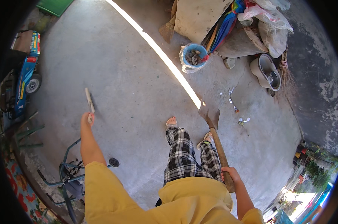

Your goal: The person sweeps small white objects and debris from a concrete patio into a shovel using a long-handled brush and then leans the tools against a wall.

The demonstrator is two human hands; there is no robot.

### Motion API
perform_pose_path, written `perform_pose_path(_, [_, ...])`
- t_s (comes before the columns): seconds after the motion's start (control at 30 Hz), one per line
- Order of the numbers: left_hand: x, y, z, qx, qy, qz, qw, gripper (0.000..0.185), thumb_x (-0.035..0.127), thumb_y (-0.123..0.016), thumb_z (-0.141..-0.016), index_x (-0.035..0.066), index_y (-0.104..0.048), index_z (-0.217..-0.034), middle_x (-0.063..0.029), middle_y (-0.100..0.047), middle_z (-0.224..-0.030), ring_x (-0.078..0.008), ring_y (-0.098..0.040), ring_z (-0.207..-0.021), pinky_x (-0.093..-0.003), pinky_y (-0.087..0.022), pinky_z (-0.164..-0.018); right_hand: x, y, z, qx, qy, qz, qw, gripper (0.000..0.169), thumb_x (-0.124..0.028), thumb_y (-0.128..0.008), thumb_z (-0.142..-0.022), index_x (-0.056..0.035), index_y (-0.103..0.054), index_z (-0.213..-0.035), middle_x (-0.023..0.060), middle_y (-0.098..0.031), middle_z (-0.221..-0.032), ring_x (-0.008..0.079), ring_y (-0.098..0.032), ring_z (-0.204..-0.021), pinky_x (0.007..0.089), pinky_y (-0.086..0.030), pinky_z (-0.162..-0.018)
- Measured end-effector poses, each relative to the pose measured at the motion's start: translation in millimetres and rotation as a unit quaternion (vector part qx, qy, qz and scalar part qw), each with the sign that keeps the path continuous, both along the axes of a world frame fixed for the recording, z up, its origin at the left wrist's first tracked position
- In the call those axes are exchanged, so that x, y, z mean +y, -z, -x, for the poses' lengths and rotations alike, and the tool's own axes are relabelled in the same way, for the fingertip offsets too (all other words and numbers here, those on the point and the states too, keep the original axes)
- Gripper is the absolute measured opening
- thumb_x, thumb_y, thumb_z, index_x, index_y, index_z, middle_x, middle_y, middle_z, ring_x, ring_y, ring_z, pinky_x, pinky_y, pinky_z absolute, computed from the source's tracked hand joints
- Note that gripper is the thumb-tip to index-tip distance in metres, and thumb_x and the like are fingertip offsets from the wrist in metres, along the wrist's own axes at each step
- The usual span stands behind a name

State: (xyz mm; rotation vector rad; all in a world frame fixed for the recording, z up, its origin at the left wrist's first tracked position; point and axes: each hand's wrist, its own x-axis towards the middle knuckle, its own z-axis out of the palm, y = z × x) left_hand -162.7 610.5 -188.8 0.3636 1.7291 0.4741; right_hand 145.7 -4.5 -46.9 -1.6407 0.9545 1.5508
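Note:
My right hand [231, 174] grips the wooden shaft of a shovel [220, 149] near its upper end. The shovel slants away from me, its worn metal blade [211, 112] in front of my right foot, where a bright strip of light meets it. Whether the blade touches the floor cannot be told. Out to the left, my left hand [87, 119] is closed around a pale wooden-handled tool [89, 100]. Part of that tool is hidden by my fingers, and its exact kind is unclear. It is held above the bare concrete floor [124, 84].
A blue bucket [194, 56] of debris, lined with a plastic bag, stands ahead. Beyond are a folded umbrella [227, 21], a broom [168, 29] and a grey tub [265, 71]. Left are a blue vehicle [24, 84] and a metal-tube frame [64, 179]. Potted plants [316, 168] line the right.

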Motion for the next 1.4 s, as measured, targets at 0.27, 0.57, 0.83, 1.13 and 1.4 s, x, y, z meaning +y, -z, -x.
perform_pose_path(0.27, [-63.2, 20.0, -77.6, 0.137, 0.329, -0.068, 0.932, 0.011, 0.005, -0.037, -0.075, 0.005, -0.042, -0.066, -0.0038, -0.038, -0.048, -0.0121, -0.038, -0.038, -0.0260, -0.033, -0.030, 37.6, -4.4, 15.2, 0.016, -0.003, -0.007, 1.000, 0.022, -0.017, -0.057, -0.063, 0.0030, -0.049, -0.062, 0.0095, -0.049, -0.053, 0.0164, -0.048, -0.040, 0.0274, -0.042, -0.038])
perform_pose_path(0.57, [-181.8, -63.1, -109.0, 0.097, 0.570, -0.026, 0.815, 0.009, 0.009, -0.036, -0.078, 0.005, -0.044, -0.079, -0.0018, -0.035, -0.046, -0.0113, -0.037, -0.033, -0.0260, -0.032, -0.028, 58.0, -0.6, 12.2, 0.006, -0.012, -0.043, 0.999, 0.023, -0.016, -0.059, -0.061, 0.0046, -0.049, -0.064, 0.0104, -0.050, -0.053, 0.0173, -0.050, -0.041, 0.0280, -0.043, -0.039])
perform_pose_path(0.83, [-156.5, -132.6, -147.0, 0.022, 0.639, -0.029, 0.768, 0.016, 0.013, -0.037, -0.079, 0.005, -0.044, -0.090, -0.0002, -0.036, -0.047, -0.0085, -0.037, -0.034, -0.0230, -0.033, -0.031, 57.0, -2.9, 17.6, 0.001, 0.036, -0.075, 0.997, 0.020, -0.014, -0.058, -0.062, 0.0041, -0.048, -0.063, 0.0097, -0.049, -0.052, 0.0168, -0.049, -0.040, 0.0273, -0.043, -0.038])
perform_pose_path(1.13, [-71.7, -30.1, -315.9, 0.232, 0.815, -0.308, 0.433, 0.026, 0.015, -0.037, -0.078, 0.001, -0.042, -0.099, -0.0176, -0.053, -0.058, -0.0308, -0.053, -0.048, -0.0373, -0.042, -0.040, 48.8, -6.9, 44.3, -0.018, 0.102, -0.044, 0.994, 0.020, -0.014, -0.058, -0.062, 0.0040, -0.048, -0.064, 0.0098, -0.050, -0.052, 0.0170, -0.049, -0.041, 0.0281, -0.043, -0.039])
perform_pose_path(1.4, [-47.1, -110.9, -274.9, 0.262, 0.902, -0.116, 0.321, 0.026, 0.009, -0.032, -0.077, -0.001, -0.041, -0.100, -0.0127, -0.047, -0.049, -0.0220, -0.048, -0.037, -0.0325, -0.037, -0.034, 33.5, -5.6, 60.1, -0.035, 0.099, 0.005, 0.994, 0.025, -0.017, -0.059, -0.060, 0.0062, -0.050, -0.062, 0.0119, -0.049, -0.051, 0.0195, -0.049, -0.041, 0.0292, -0.042, -0.038])
